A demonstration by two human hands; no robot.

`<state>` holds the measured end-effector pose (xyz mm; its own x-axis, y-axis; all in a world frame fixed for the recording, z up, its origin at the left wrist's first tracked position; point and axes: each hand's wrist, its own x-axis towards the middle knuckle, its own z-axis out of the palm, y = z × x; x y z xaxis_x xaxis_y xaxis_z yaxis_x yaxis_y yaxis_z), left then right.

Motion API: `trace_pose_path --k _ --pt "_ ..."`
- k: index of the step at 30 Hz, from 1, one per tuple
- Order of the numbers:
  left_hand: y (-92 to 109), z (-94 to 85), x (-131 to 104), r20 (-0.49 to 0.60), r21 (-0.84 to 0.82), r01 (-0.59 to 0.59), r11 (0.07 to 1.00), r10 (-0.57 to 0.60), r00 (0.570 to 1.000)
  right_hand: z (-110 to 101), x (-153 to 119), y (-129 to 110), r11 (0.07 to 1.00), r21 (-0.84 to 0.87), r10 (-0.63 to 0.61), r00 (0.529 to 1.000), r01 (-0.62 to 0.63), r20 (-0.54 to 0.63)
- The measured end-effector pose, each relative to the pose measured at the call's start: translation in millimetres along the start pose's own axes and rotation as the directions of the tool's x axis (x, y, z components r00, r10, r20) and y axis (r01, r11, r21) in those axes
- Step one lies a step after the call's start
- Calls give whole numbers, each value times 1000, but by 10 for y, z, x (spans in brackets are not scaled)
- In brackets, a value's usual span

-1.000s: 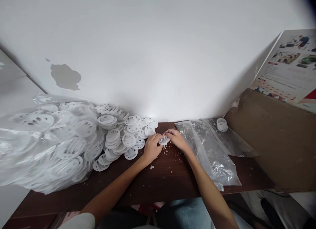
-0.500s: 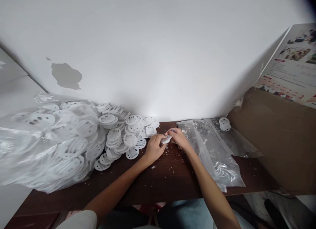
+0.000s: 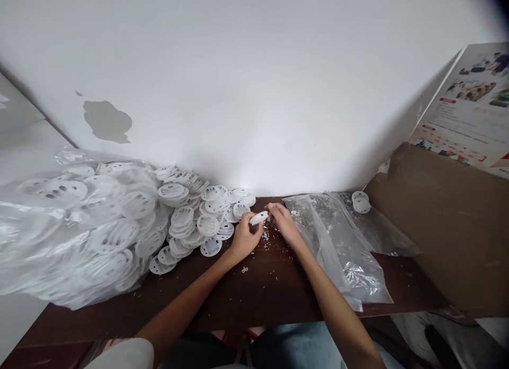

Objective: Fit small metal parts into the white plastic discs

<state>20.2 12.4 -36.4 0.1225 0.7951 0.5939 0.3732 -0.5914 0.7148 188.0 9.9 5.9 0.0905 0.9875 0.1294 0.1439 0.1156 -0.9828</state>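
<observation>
A white round plastic disc [image 3: 259,218], tilted almost edge-on, sits between the thumb and fingers of my left hand [image 3: 244,239]. My right hand [image 3: 281,220] is at the disc's right edge with its fingers pinched together; whether they grip the disc or something tiny is hidden. Under both hands, small white slivers [image 3: 266,242] lie scattered on the dark brown table [image 3: 274,300]. Left of my left hand spreads a pile of similar slotted discs [image 3: 209,224].
A clear plastic bag [image 3: 99,226] full of discs fills the left side. To the right lies a flat clear bag [image 3: 338,247] with small pieces inside. Two discs [image 3: 361,204] rest near the wall, beside a cardboard box [image 3: 441,220].
The disc has turned in my left hand and now shows its pale edge. My right fingers have shifted slightly off its upper side to its right end.
</observation>
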Motion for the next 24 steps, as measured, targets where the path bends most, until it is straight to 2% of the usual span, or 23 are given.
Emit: trace_pose_path --k 2,4,7,9,13,18,20,24 --pt "-8 8 33 -42 -167 132 977 -141 989 18 -36 -4 989 -97 -120 992 115 -42" --pt "-9 7 72 -54 -304 216 928 -243 968 45 -76 11 938 -240 -259 966 249 -9" --pt "2 -13 117 -60 -404 268 874 -318 946 90 -128 58 763 -465 -436 889 449 142" --pt "4 -27 130 -66 -442 272 855 -333 941 109 -149 86 641 -567 -492 844 517 213" --pt "-23 -35 125 -38 -476 282 833 -340 940 111 -155 107 501 -678 -529 811 537 252" --pt "-45 -24 127 -26 -477 285 832 -337 941 107 -137 134 349 -778 -513 802 522 307" --pt "-36 -22 130 -28 -471 275 838 -325 945 105 -133 143 323 -799 -506 806 507 307" --pt "-18 -26 130 -29 -449 257 856 -302 953 88 -132 121 334 -797 -483 818 503 314"
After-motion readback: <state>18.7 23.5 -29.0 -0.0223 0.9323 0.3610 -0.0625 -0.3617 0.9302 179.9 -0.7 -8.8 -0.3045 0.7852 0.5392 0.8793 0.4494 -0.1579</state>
